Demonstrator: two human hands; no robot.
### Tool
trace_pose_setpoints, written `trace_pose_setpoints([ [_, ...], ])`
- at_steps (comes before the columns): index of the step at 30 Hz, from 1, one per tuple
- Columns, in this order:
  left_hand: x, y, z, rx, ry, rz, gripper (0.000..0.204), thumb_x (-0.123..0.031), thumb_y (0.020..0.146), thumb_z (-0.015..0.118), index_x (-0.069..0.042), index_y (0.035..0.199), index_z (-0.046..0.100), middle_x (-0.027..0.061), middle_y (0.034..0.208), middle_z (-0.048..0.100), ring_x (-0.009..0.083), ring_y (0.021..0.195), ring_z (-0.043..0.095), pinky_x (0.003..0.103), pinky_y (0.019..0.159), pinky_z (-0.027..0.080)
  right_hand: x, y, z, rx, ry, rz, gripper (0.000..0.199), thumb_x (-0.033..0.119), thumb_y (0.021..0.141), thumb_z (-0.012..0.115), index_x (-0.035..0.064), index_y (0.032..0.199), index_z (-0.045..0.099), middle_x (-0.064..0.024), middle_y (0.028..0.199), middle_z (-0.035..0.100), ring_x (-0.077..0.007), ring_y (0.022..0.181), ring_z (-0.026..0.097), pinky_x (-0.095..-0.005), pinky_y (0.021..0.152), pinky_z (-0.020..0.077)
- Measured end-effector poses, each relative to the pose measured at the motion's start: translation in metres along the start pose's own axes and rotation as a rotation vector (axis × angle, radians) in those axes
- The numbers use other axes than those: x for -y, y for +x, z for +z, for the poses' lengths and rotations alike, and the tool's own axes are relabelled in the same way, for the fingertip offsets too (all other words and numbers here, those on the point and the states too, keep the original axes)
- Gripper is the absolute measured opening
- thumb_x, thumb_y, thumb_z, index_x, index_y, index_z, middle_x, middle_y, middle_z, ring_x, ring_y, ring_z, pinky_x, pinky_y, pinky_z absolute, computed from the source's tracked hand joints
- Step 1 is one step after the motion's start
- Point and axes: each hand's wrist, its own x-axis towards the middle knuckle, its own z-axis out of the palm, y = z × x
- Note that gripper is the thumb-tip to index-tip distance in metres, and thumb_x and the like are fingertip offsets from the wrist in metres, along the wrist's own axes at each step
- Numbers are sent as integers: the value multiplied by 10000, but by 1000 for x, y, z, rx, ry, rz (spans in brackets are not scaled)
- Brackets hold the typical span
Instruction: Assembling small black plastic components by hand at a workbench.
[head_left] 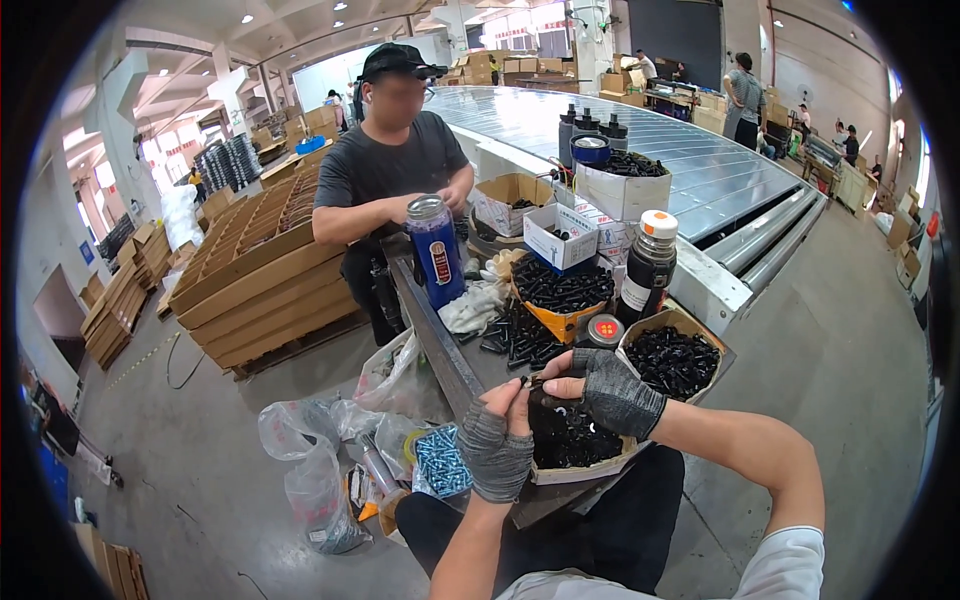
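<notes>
My left hand (500, 440) and my right hand (608, 388), both in grey fingerless knit gloves, meet over the near edge of the bench. Their thumbs and fingertips are pinched together around something small and dark, mostly covered by the fingers. Right below them sits an open carton of small black parts (572, 442), partly hidden by my right hand. Another carton of black parts (672, 362) stands beyond my right wrist. Long black pieces (522, 338) lie loose on the bench, in front of an orange-edged box of black pieces (562, 290).
A blue jar (436, 255), white gloves (475, 308), a dark flask (648, 265) and a round tin (604, 330) crowd the bench. Blue-silver screws (443, 460) and plastic bags (315, 470) are at lower left. Across sits a co-worker (395, 160); a roller conveyor (770, 240) runs behind.
</notes>
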Motion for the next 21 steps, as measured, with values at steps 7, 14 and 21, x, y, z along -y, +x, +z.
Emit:
trace_pose_setpoints([
  [7,-1,-3,3,-107,-87,-204,174,-2,859,728,-38,1026,695,106,882,694,214,781,668,318,706,520,9,-1,6,11,112,7,239,141,917,667,-5,1106,665,-58,1023,695,-121,962,650,-275,905,509],
  [14,-13,-1,12,-217,-345,-556,167,-37,876,734,-15,1040,705,66,880,701,130,767,647,260,686,509,14,-11,11,-84,6,-67,234,157,899,689,5,1077,687,-57,1015,700,-126,953,648,-289,896,505],
  [21,-21,7,16,-131,-447,-646,170,-33,890,717,-11,1058,702,67,905,704,115,776,642,247,696,515,11,-21,11,-180,20,-96,227,153,887,700,6,1059,693,-63,1007,699,-128,953,637,-294,888,500],
])
